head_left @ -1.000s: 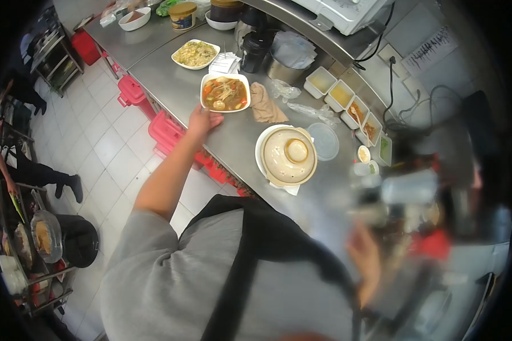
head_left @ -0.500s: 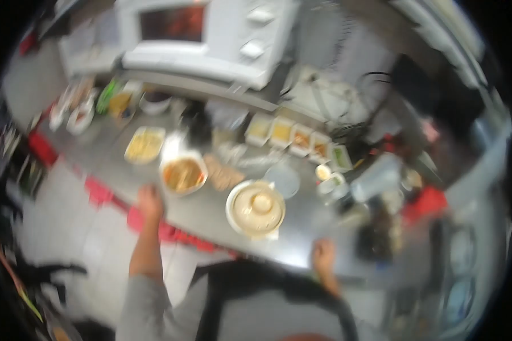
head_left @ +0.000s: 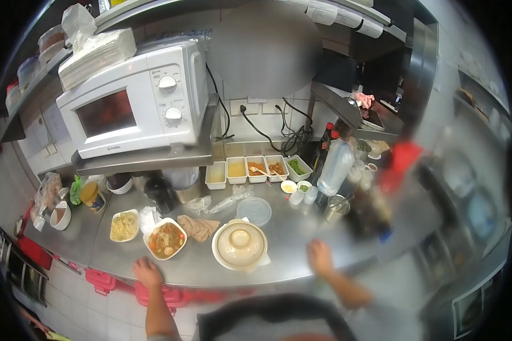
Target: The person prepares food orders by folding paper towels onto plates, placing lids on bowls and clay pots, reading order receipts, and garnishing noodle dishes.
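My left hand [head_left: 148,271] rests closed at the front edge of the steel counter, with nothing showing in it. Just beyond it is a white bowl of noodle soup [head_left: 166,241] with carrot pieces. My right hand [head_left: 320,257], slightly blurred, is curled closed on the counter, also without anything visible in it. Between the hands stands a beige clay pot [head_left: 240,245] with its lid on, nearer my right hand; neither hand touches it. A square white dish of pale yellow food [head_left: 124,225] sits left of the soup.
A crumpled brown cloth [head_left: 198,227] and a round translucent lid [head_left: 254,211] lie behind the pot. Small white trays of toppings [head_left: 236,169] line the back. A microwave [head_left: 133,105] sits on a raised shelf. Bottles [head_left: 335,170] and a metal cup [head_left: 337,208] stand at right.
The camera view has tilted up, bringing more of the microwave, the shelf and the wall into sight. Both hands stay closed by the counter's front; the pot and bowls keep their places.
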Demonstrator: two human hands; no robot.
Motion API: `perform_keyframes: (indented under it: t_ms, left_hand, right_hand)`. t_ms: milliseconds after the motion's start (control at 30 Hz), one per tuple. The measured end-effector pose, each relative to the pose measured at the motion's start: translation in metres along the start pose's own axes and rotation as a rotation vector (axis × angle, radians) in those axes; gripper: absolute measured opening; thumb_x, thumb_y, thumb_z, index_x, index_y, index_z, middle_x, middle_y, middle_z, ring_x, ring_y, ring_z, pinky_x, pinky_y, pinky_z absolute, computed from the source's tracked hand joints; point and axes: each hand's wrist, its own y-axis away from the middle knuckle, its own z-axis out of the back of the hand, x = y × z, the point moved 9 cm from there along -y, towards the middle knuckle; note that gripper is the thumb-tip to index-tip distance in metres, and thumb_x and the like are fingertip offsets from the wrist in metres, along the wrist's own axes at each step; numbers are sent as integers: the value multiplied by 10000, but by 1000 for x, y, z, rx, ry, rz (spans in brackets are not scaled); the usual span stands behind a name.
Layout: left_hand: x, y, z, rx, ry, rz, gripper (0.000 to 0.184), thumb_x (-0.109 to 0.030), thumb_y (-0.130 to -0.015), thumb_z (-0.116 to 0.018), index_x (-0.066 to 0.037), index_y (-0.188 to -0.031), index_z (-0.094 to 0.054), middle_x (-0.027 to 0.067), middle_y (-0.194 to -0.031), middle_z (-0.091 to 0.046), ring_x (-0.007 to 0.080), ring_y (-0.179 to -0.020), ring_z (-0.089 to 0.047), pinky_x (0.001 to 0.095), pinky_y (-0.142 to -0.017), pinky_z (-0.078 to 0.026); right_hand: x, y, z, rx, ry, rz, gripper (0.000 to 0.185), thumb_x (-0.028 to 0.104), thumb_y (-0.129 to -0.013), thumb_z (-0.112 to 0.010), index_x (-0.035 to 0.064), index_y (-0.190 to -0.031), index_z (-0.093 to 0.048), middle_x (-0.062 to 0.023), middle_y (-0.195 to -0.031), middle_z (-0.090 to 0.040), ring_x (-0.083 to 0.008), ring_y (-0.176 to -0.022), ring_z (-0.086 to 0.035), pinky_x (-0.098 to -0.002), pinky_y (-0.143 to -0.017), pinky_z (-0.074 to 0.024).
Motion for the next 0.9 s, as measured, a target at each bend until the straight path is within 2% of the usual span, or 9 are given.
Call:
perform_keyframes:
  t_ms: [567, 600, 667, 733, 767, 800, 833, 867, 900]
  left_hand:
    - [13, 8, -9, -14, 93, 20, 262, -148, -769, -596, -39, -1006, -615, 163, -1073, -581, 359, -1012, -521, 441, -887, -404]
    - [6, 21, -5, -86, 1, -47, 341, -210, -770, -603, -49, -1071, -614, 166, -1174, -563, 353, -1096, -503, 467, -946, -365]
    - [0, 58, -4, 49, -109, -16, 533, -309, -802, -578, -85, -1278, -491, 175, -1375, -407, 345, -1271, -368, 531, -1027, -253]
    - [-6, 104, 8, 18, -49, -51, 622, -320, -800, -589, -114, -1355, -396, 168, -1423, -334, 353, -1297, -322, 507, -1031, -272]
    - [-10, 129, 18, 53, 239, 7, 670, -325, -794, -598, -121, -1381, -349, 167, -1442, -298, 365, -1287, -333, 469, -1027, -303]
    - [-2, 167, -1, 247, 267, 55, 644, -331, -787, -607, -93, -1347, -397, 186, -1422, -325, 356, -1283, -344, 432, -1021, -328]
    - [43, 243, -80, 923, 190, 203, 594, -328, -790, -600, -66, -1302, -455, 217, -1347, -421, 349, -1239, -411, 420, -1027, -330]
    - [95, 347, -157, 1199, 69, 241, 543, -333, -795, -592, -88, -1270, -500, 211, -1250, -521, 347, -1182, -477, 411, -1015, -353]
    - [118, 448, -202, 1446, 4, -117, 533, -363, -810, -581, -131, -1282, -496, 174, -1222, -556, 343, -1147, -512, 403, -999, -378]
  right_hand:
    - [-10, 1, -6, 11, -122, -41, 182, 113, -814, -566, 68, -988, -593, -141, -1103, -549, -338, -1056, -493, -420, -924, -382]
    - [-13, 2, -7, 9, -114, -31, 185, 109, -813, -563, 62, -990, -591, -150, -1101, -549, -344, -1052, -494, -421, -922, -382]
    - [-16, 0, -12, 17, -108, -1, 190, 103, -812, -557, 50, -992, -587, -169, -1098, -550, -356, -1046, -494, -424, -919, -381]
    - [-16, -4, -15, 72, -130, -16, 190, 95, -812, -551, 41, -992, -584, -183, -1092, -549, -365, -1041, -493, -425, -916, -379]
    - [-14, -3, -13, 93, -136, -36, 191, 92, -812, -548, 37, -992, -582, -190, -1089, -549, -369, -1038, -493, -426, -915, -379]
    - [-9, -4, -10, 77, -70, -11, 194, 85, -816, -543, 23, -997, -579, -191, -1095, -545, -371, -1034, -492, -428, -911, -379]
    - [-11, -1, -12, 85, -83, 12, 198, 83, -817, -543, 18, -1000, -578, -191, -1095, -544, -369, -1030, -493, -431, -910, -378]
    - [-15, -2, -14, 83, -99, 27, 201, 82, -817, -543, 13, -1003, -577, -191, -1095, -543, -366, -1026, -494, -434, -910, -378]
    - [-17, -3, -16, 71, -118, 37, 205, 81, -817, -543, 7, -1005, -576, -192, -1095, -542, -363, -1022, -495, -437, -909, -377]
